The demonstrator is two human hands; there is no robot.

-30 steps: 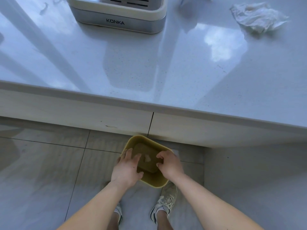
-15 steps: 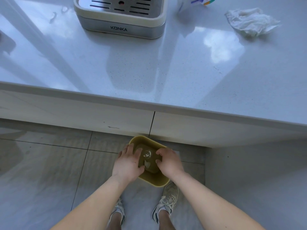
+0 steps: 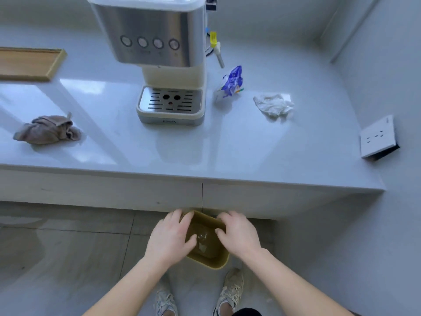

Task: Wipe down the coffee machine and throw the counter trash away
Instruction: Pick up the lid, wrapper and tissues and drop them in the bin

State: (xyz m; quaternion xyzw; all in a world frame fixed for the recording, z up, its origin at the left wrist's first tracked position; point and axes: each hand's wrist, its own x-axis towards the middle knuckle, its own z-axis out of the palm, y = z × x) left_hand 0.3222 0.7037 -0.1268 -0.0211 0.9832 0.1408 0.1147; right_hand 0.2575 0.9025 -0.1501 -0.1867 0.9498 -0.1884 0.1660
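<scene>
A yellow trash bin [image 3: 210,262] stands on the floor tiles against the cabinet front, with something clear and shiny lying inside it. My left hand [image 3: 169,238] lies over its left rim, thumb inside. My right hand [image 3: 239,233] grips the right rim. On the counter above, the steel and cream coffee machine [image 3: 159,42] stands upright. A crumpled brown cloth [image 3: 46,130] lies to its left. To its right lie a blue and white wrapper [image 3: 230,84] and a crumpled white tissue [image 3: 273,104].
A wooden tray [image 3: 27,63] sits at the counter's far left. A white socket panel [image 3: 377,135] is raised near the right edge. The counter's front edge [image 3: 273,179] overhangs the bin. My shoes [image 3: 230,290] are just behind the bin.
My head has lifted, so the whole coffee machine, the cloth and the wrapper have come into sight. Both hands have spread from the bin's inside out to its rims.
</scene>
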